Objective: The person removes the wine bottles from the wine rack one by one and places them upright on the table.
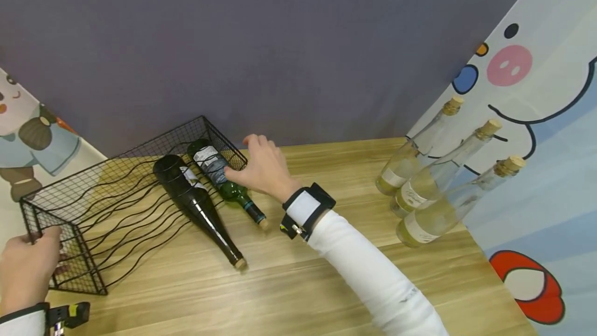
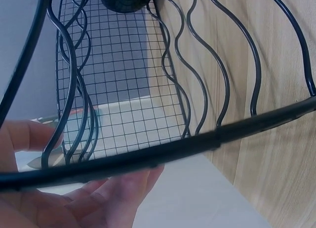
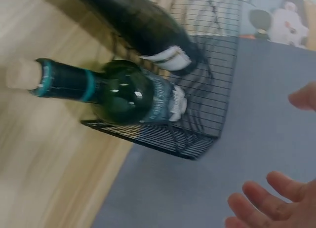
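Note:
A black wire rack (image 1: pixel 70 191) lies on the wooden table (image 1: pixel 326 284). Two corked bottles rest in it with their necks pointing out toward me: a dark bottle (image 1: pixel 186 193) and, to its right, a green bottle (image 1: pixel 219 175). My right hand (image 1: pixel 254 162) hovers at the rack's far right corner, its thumb by the green bottle's shoulder. In the right wrist view its fingers (image 3: pixel 266 208) are spread and clear of the green bottle (image 3: pixel 118 97). My left hand (image 1: pixel 28 263) holds the rack's near left corner, the rim wire (image 2: pixel 197 141) running between thumb and fingers (image 2: pixel 113 193).
Three clear corked bottles (image 1: pixel 438 180) of pale liquid stand at the table's right side against a cartoon-print curtain (image 1: pixel 536 118). A grey backdrop (image 1: pixel 280 40) hangs behind the rack. Bare wood stretches between the rack and those bottles.

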A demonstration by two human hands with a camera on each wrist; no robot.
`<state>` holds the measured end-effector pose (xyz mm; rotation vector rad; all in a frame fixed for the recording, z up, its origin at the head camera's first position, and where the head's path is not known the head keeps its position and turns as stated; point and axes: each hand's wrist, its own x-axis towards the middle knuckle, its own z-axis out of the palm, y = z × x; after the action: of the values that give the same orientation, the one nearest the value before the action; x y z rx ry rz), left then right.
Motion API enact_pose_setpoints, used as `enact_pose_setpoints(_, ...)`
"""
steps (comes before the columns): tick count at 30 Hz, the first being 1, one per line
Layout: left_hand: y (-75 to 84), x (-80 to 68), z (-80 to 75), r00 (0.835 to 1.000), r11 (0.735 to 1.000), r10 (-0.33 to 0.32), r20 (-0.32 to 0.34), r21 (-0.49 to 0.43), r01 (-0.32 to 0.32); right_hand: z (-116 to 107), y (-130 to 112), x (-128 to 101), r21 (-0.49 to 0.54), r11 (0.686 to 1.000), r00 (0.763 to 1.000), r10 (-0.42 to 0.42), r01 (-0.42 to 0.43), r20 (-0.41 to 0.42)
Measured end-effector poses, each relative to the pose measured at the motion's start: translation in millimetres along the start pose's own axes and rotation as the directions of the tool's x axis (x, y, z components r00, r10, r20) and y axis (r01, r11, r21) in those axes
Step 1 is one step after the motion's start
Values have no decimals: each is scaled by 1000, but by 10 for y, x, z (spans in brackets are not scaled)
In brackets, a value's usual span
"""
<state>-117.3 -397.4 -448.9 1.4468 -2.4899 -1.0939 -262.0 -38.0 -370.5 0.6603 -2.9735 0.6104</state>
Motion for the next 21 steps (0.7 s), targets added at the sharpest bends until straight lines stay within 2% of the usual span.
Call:
enact_pose_setpoints(4, 8, -37, -20, 1000, 1000, -13, 6, -10, 13, 152, -56, -27, -94, 995, 998, -24, 29, 53)
enact_pose_setpoints(8, 21, -65, -19, 1000, 1000, -14, 10, -18, 14, 340, -93, -87, -147, 989, 999, -11, 19, 52)
enact_pose_setpoints(13, -5, -20, 7, 1000, 1000, -5, 7, 1, 5, 682, -121, -176, -181, 982, 999, 49, -45, 20)
enact_pose_setpoints(17, -41, 27, 19, 1000, 1000, 4, 7, 16, -4, 886, -140, -227, -203, 975, 992, 106, -92, 63)
enact_pose_setpoints(21, -43, 42, 14, 1000, 1000, 5, 2, 8, -5, 973, -157, -266, -187, 974, 981, 150, -125, 122)
